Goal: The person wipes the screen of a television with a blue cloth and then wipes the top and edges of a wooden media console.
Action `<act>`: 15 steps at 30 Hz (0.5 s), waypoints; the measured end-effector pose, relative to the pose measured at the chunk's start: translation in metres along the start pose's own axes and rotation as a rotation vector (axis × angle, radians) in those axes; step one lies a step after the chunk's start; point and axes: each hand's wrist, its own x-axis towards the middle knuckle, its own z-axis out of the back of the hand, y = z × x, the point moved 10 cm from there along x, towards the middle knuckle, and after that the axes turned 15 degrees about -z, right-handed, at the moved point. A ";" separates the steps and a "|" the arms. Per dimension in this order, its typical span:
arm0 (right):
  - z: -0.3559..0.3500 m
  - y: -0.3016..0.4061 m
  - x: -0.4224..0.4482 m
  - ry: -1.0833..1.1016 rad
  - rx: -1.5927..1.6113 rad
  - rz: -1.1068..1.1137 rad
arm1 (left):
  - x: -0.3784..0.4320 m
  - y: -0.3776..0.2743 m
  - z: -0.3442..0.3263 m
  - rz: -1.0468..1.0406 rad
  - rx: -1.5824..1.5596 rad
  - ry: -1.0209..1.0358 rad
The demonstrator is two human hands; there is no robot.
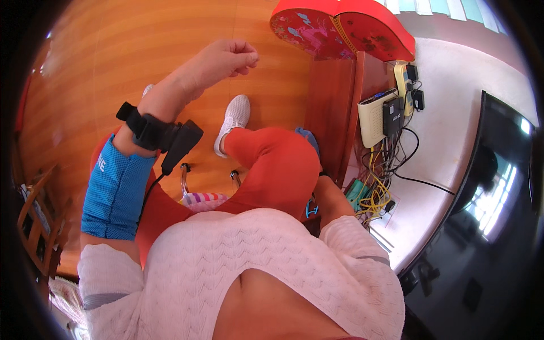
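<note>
My left hand [240, 58] is raised over the wooden floor [272, 80], its fingers curled and the thumb against them. Nothing shows between the fingers. Around that forearm are a black strap with a device [170, 138] and a blue mesh sleeve [117, 191]. My right forearm [335, 197] runs down beside my knee, and the right hand is out of view behind it. A piece of blue cloth [309, 138] shows between the knee and a reddish-brown wooden cabinet [329, 97]. Lower down by the thigh is a light-blue object [312, 209], too covered to name.
A red decorated box [344, 32] sits at the cabinet's far end. On the white top lie a router [374, 119], a power strip [403, 87], tangled cables [378, 195] and a television [488, 204]. Wooden furniture [38, 221] stands at left; metal legs [185, 176] show below me.
</note>
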 end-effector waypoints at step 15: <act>0.218 -0.225 0.094 -0.447 0.093 -0.653 | 0.008 -0.001 -0.001 0.034 0.053 0.074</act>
